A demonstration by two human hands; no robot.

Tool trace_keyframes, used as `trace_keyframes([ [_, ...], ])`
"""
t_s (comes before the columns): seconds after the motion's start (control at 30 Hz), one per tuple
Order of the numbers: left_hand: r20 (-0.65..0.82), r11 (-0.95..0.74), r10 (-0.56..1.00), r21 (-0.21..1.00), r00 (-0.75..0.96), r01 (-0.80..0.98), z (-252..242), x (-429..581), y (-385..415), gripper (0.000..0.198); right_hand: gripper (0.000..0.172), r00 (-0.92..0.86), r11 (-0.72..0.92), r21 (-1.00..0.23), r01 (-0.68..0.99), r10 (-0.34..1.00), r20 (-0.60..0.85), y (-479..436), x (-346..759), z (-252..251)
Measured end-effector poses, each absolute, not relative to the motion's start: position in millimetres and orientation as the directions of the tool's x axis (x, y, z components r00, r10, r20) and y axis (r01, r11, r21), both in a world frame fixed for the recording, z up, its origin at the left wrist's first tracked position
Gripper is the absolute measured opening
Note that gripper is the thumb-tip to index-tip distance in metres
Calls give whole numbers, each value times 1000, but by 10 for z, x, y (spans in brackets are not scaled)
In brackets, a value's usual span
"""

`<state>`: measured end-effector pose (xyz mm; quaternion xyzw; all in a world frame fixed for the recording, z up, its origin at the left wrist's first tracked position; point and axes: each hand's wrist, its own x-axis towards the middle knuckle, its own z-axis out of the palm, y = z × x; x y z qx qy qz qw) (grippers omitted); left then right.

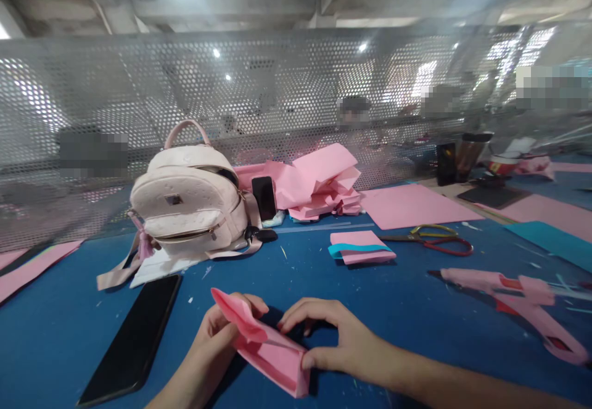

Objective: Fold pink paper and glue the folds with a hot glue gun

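A folded pink paper bag (272, 353) lies tilted between my hands, low in the middle of the head view. Its upper left end gapes a little. My left hand (224, 329) grips that end, thumb in front and fingers behind. At the lower right end, my right hand (330, 335) pinches the paper with the thumb in front and the fingers over the back edge. Beyond my hands is a flat pink paper piece (363, 243) with a blue strip (358, 248) across it. Scissors (435, 239) with red and yellow handles touch its right side.
A pink glue gun (513, 289) lies at the right. At the left rests a large black phone (134, 341). A cream backpack (189, 199), a small phone (264, 198), crumpled pink paper (319, 181) and a pink sheet (416, 204) stand before a perforated metal screen (287, 94).
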<state>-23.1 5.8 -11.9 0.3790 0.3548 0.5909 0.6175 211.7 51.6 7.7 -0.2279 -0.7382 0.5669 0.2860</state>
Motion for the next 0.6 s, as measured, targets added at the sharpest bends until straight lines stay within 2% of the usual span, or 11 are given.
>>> trace_keyframes([
  [0.33,-117,86,993,881,-37,-466,9,-166,12,32,32,-706,219,-976,-4,690,157,568,2113,40],
  [0.6,-149,112,987,901,-56,-420,-51,-212,37,31,20,-622,301,-953,-38,739,258,565,2129,-3],
])
